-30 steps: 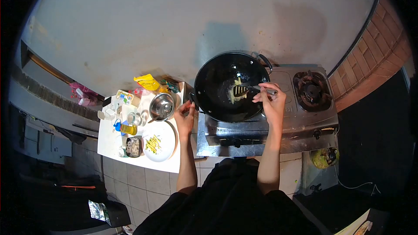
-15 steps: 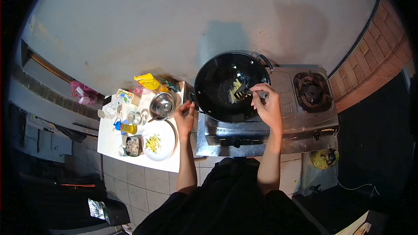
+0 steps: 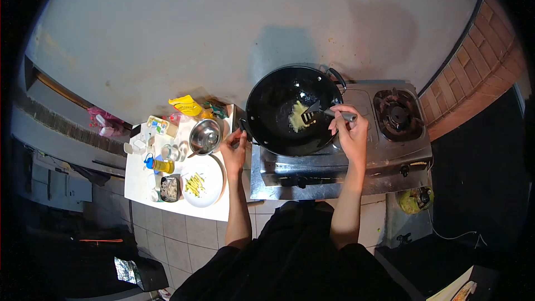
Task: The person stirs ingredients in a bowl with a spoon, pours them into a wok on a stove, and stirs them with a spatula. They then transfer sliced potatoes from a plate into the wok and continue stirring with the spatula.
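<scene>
Left hand (image 3: 233, 150): fingers closed on the near-left handle of a black wok (image 3: 284, 137). Right hand (image 3: 351, 131): gripping a slotted spatula (image 3: 316, 113), its head beside pale food (image 3: 299, 117) in the wok, between the hands and beyond them.

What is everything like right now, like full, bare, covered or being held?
Wok: on the stove, pale food inside.
Spatula: held by the right hand, slotted end in the wok.
Wok's left handle: held by the left hand.
Plate: holding yellow-green strips.
Metal bowl: uncovered.
Bottle: blue top on.
Right burner: no pan.
</scene>
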A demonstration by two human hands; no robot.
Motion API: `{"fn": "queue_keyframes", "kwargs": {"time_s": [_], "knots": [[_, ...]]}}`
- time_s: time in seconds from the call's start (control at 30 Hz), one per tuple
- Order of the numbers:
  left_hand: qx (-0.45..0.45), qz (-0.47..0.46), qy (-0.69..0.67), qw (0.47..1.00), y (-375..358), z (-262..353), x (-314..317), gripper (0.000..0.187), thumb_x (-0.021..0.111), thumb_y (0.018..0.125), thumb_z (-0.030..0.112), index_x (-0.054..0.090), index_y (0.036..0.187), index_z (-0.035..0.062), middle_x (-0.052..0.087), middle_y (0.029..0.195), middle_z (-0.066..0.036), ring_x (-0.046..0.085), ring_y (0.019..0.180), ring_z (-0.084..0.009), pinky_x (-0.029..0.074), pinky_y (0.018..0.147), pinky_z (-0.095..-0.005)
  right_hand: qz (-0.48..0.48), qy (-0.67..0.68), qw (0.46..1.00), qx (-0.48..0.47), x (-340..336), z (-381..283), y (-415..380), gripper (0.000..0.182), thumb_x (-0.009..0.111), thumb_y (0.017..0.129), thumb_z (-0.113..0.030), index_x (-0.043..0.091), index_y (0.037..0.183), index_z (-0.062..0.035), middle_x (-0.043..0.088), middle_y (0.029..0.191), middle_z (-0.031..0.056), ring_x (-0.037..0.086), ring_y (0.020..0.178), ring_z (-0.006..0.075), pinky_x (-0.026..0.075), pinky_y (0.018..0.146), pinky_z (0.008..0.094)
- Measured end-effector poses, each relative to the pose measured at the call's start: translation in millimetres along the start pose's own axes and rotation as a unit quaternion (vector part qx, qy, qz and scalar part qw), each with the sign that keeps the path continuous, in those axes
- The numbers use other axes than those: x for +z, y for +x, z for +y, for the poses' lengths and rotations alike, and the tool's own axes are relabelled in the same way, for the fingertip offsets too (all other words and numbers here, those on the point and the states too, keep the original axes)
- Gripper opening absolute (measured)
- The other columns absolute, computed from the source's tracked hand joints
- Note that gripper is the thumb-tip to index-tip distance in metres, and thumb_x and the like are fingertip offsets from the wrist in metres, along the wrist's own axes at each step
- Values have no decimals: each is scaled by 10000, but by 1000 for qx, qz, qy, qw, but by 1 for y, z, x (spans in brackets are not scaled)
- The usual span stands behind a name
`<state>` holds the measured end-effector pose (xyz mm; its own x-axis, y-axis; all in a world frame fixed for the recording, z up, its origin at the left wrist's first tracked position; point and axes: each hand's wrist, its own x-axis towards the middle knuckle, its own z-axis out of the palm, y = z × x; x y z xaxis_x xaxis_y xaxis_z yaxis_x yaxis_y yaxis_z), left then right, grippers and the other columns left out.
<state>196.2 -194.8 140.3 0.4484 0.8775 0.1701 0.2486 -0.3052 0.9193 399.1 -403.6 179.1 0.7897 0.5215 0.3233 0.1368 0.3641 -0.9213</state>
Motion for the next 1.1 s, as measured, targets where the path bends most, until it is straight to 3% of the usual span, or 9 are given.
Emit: {"fn": "queue_keyframes", "kwargs": {"time_s": [0.1, 0.17, 0.5, 0.77, 1.1], "knots": [[-1, 2, 17, 1000, 0, 4, -1, 320, 645, 863, 135, 610, 1075, -103, 646, 817, -87, 580, 740, -120, 466, 707, -260, 16, -10, 1000, -15, 2, -1, 0, 109, 508, 884, 52, 571, 971, 32, 569, 942, 85, 555, 617, 98, 442, 524, 208], [-19, -7, 13, 1000, 0, 1, -2, 351, 662, 855, 178, 614, 1061, -102, 668, 945, -160, 628, 845, -177, 472, 787, -288, 11, -25, 999, -22, 3, -2, 1, 113, 515, 878, 53, 575, 972, 33, 550, 997, 93, 558, 629, 101, 449, 529, 213], [-20, -19, 11, 1000, 2, -1, -2, 345, 662, 854, 171, 616, 1056, -105, 667, 930, -144, 615, 836, -157, 466, 783, -282, 22, -44, 997, -64, 5, -13, 3, 108, 544, 858, 60, 581, 958, 41, 551, 998, 83, 542, 675, 88, 492, 570, 218], [-25, -10, 2, 1000, 3, -2, -1, 327, 657, 856, 166, 624, 1044, -100, 668, 900, -131, 613, 843, -161, 462, 802, -296, 34, -64, 997, -28, -1, -13, 1, 122, 500, 849, 71, 569, 915, -5, 590, 862, 26, 513, 682, 41, 397, 561, 183], [-9, -9, 16, 1000, 5, -5, -4, 318, 665, 852, 195, 644, 1011, -80, 677, 883, -135, 618, 817, -155, 474, 776, -290, 31, -77, 996, -11, -2, -7, 6, 129, 482, 828, 81, 571, 881, 5, 625, 844, 33, 508, 687, 37, 392, 594, 186]]}}
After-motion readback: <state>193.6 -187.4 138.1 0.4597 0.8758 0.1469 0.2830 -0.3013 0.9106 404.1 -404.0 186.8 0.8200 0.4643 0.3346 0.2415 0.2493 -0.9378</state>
